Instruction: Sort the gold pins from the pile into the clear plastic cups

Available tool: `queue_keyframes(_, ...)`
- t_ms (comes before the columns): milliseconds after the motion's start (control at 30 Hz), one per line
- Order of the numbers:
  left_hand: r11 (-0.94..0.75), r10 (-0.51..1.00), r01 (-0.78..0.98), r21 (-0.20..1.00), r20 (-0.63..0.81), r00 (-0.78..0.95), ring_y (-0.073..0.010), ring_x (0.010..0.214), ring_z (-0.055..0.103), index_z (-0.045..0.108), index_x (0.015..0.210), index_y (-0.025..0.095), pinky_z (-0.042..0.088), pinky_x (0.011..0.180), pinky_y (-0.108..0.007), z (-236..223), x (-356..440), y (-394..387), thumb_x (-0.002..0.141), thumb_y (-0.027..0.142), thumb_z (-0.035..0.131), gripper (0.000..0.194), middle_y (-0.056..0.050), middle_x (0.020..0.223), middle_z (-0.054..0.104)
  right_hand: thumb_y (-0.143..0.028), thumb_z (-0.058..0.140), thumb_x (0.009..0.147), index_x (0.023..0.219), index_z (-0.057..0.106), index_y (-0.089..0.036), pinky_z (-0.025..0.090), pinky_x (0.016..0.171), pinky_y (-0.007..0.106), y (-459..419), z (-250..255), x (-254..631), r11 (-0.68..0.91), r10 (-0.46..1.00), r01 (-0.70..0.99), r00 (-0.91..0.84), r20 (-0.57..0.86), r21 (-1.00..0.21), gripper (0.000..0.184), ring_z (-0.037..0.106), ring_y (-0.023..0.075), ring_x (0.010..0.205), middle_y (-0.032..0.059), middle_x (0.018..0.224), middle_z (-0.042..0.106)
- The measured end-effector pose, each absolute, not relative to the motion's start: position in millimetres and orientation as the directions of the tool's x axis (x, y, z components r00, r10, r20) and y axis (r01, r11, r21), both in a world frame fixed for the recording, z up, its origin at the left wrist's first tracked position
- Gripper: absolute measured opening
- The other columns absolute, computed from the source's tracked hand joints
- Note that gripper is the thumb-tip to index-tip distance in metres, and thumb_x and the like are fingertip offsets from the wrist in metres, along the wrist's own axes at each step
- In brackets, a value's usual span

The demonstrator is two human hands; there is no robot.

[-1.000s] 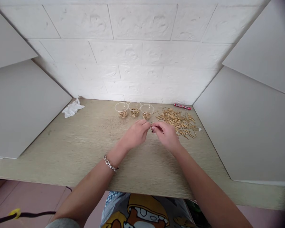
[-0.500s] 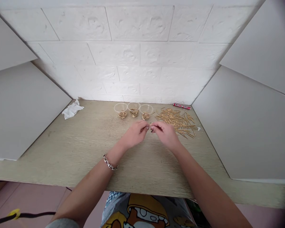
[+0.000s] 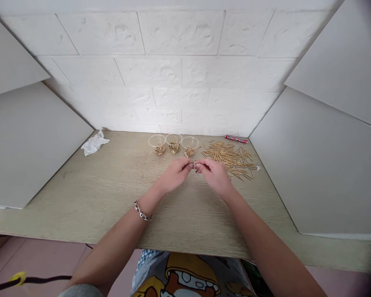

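Fingertip to fingertip, my left hand [image 3: 177, 174] and my right hand [image 3: 215, 175] meet over the table in front of the cups. Both are closed in a pinch around a tiny gold-coloured piece [image 3: 194, 164], mostly covered by the fingers. Just behind them stand three clear plastic cups: the left cup [image 3: 156, 140], the middle cup [image 3: 173, 139] and the right cup [image 3: 190, 142], each with small gold pieces at the bottom. Beside my right hand a pile of thin gold-coloured metal pins [image 3: 224, 153] is spread out.
A red tube-shaped packet [image 3: 236, 139] lies at the back right by the wall. Crumpled white tissue [image 3: 95, 143] is at the back left. Grey-white panels [image 3: 31, 144] flank the wooden table [image 3: 89, 206] on both sides. Tiny specks are scattered left of my hands.
Both hands stay in nearly the same place, still pinched together. Only the fingertips have shifted slightly, with a little more of the gold piece showing between them.
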State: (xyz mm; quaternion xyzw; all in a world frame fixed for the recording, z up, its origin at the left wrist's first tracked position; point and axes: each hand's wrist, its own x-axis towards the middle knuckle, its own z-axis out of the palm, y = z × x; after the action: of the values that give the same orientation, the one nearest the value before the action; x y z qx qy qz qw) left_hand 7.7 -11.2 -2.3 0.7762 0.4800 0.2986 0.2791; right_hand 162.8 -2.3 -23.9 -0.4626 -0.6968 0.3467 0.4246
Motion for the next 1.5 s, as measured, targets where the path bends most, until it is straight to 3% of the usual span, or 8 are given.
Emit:
queue_keyframes(500,-0.309,0.94,0.504,0.806,0.177,0.293,-0.0117,0.067,0.044,0.049,0.07,0.014,0.036,0.063,-0.025,-5,9,-11,0.088,0.035,0.034,0.031,0.0,0.068,0.048,-0.024,0.047,0.08,0.077,0.061,-0.018,0.039,0.058,0.025,-8,-23,160,0.433,0.901,0.464,-0.262,0.347,-0.773,0.015,0.053,0.0124,0.059,0.0009,0.064,0.06)
queue_keyframes(600,-0.288,0.946,0.447,0.847,0.179,0.271,-0.0117,0.067,0.043,0.046,0.068,0.015,0.037,0.064,-0.025,-7,8,-11,0.087,0.038,0.035,0.033,0.0,0.067,0.046,-0.027,0.045,0.082,0.077,0.058,-0.018,0.037,0.055,0.024,-9,-22,159,0.42,0.904,0.422,-0.269,0.332,-0.803,0.017,0.051,0.0118,0.057,0.0005,0.063,0.058)
queue_keyframes(767,-0.155,0.959,0.167,0.974,0.108,0.262,-0.0115,0.068,0.044,0.043,0.067,0.015,0.041,0.067,-0.027,-14,11,-11,0.086,0.044,0.037,0.035,0.0,0.066,0.045,-0.035,0.037,0.087,0.065,0.049,-0.018,0.037,0.056,0.024,-12,-22,156,0.374,0.912,0.277,-0.281,0.298,-0.885,0.03,0.048,0.0111,0.055,-0.0004,0.059,0.052)
queue_keyframes(1033,0.014,0.972,-0.083,0.996,0.006,0.234,-0.0085,0.063,0.044,0.041,0.065,0.015,0.043,0.071,-0.026,-19,24,-15,0.08,0.047,0.045,0.036,0.002,0.065,0.042,-0.048,0.037,0.085,0.058,0.038,-0.02,0.03,0.048,0.025,-8,-34,146,0.238,0.964,0.136,-0.155,0.217,-0.962,0.039,0.035,0.0108,0.048,-0.0033,0.051,0.034)
queue_keyframes(1500,0.007,0.974,-0.13,0.992,0.023,0.224,-0.0089,0.064,0.041,0.044,0.065,0.015,0.04,0.07,-0.025,-20,26,-16,0.079,0.048,0.048,0.036,0.001,0.067,0.042,-0.049,0.037,0.085,0.06,0.038,-0.019,0.031,0.051,0.024,-11,-31,146,0.229,0.966,0.11,-0.145,0.213,-0.967,0.039,0.036,0.0107,0.052,-0.0023,0.054,0.037)
